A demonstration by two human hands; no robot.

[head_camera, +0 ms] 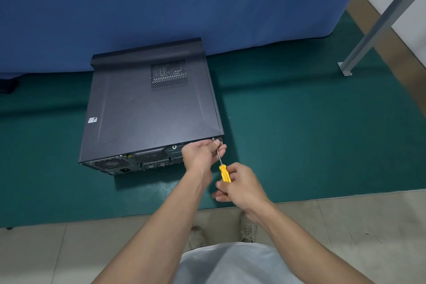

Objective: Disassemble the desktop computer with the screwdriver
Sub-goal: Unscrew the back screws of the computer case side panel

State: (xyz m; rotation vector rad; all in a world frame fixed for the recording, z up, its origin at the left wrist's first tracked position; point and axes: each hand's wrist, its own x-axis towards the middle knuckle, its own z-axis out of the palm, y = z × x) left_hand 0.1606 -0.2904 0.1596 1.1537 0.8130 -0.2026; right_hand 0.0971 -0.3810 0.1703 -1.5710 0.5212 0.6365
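A black desktop computer case (147, 108) lies flat on its side on the green floor mat, its rear panel with ports and fan grille facing me. My right hand (242, 188) grips the yellow handle of a screwdriver (224, 172). The metal shaft runs up to a screw (213, 139) at the rear panel's top right corner. My left hand (202, 153) pinches the shaft near its tip, right against that corner. The tip itself is partly hidden by my fingers.
A blue curtain (161, 7) hangs right behind the case. A grey metal post (368, 37) stands bolted to the floor at the right. The green mat (311, 134) ends at pale tiles (69, 249) where my shoes stand.
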